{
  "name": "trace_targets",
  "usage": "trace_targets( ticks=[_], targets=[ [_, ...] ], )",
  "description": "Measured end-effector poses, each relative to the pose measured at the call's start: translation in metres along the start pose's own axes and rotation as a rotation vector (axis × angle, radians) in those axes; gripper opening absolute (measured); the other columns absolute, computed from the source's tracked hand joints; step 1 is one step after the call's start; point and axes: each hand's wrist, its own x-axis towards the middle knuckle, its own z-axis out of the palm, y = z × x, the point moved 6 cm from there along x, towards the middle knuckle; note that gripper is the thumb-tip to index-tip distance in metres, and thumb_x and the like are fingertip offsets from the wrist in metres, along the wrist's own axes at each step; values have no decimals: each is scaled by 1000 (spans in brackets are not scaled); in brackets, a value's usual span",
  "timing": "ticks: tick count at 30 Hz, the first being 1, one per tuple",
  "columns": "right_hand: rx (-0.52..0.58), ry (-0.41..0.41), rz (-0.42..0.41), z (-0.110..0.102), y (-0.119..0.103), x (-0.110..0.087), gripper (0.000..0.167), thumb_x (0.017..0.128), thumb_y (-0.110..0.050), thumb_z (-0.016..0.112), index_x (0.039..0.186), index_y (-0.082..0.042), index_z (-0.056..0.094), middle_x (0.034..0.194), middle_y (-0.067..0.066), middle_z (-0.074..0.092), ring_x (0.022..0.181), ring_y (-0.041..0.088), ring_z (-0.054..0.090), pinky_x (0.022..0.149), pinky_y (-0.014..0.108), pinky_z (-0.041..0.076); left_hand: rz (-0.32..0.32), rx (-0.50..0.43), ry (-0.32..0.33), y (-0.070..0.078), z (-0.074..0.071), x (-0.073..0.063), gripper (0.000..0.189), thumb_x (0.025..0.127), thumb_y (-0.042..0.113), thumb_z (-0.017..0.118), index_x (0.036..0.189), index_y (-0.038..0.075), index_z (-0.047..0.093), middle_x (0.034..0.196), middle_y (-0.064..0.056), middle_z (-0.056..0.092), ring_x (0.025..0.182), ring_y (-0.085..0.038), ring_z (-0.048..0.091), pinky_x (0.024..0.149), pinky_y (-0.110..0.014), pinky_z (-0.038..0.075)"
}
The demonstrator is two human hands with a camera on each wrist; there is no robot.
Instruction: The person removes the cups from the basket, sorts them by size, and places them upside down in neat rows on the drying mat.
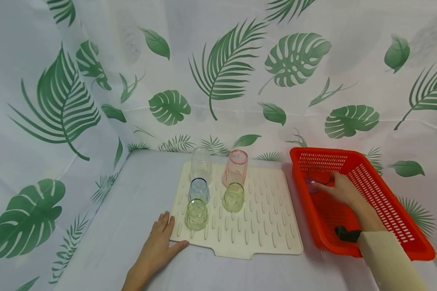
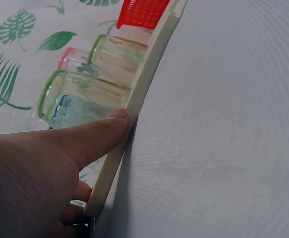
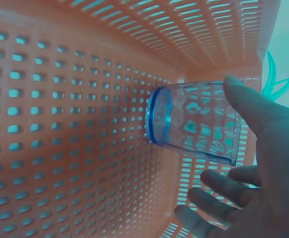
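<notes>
My left hand (image 1: pixel 159 244) lies at the near left corner of a cream draining mat (image 1: pixel 262 218), thumb against its front edge and fingers along its left side. On the mat stand upside-down-looking glasses: a tall clear one (image 1: pixel 201 161), a pink-tinted one (image 1: pixel 235 169), a small blue one (image 1: pixel 199 192) and two green ones, the nearer green glass (image 1: pixel 196 216) closest to this hand. Inside the red basket (image 1: pixel 309 202), my right hand (image 1: pixel 346 192) reaches a clear glass with a blue rim (image 3: pixel 199 121). Its thumb overlaps the glass's base end; the other fingers are spread below, apart from it.
The basket, with perforated walls, stands right of the mat. A dark strap (image 1: pixel 347 234) shows at the right wrist by the sleeve (image 1: pixel 389 258). Behind the table (image 1: pixel 131 194) hangs a white leaf-patterned cloth (image 1: pixel 236 81), which also runs down the left side.
</notes>
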Motion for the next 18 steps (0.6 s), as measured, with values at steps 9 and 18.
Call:
trace_targets(
  ticks=[9, 18],
  targets=[
    [-51, 26, 7, -4, -4, 1, 89, 86, -54, 73, 136, 13, 44, 113, 32, 60, 91, 39, 60, 75, 51, 61, -4, 0, -2, 0, 0, 0, 92, 87, 56, 71, 147, -8, 43, 160, -28, 29, 152, -43, 22, 125, -57, 21],
    [-84, 38, 59, -9, -7, -4, 92, 82, -58, 75, 134, 12, 47, 115, 32, 60, 96, 42, 58, 72, 52, 60, -7, 5, -9, 0, -1, 0, 92, 87, 55, 71, 147, -8, 42, 160, -28, 29, 152, -43, 22, 125, -57, 21]
  ],
)
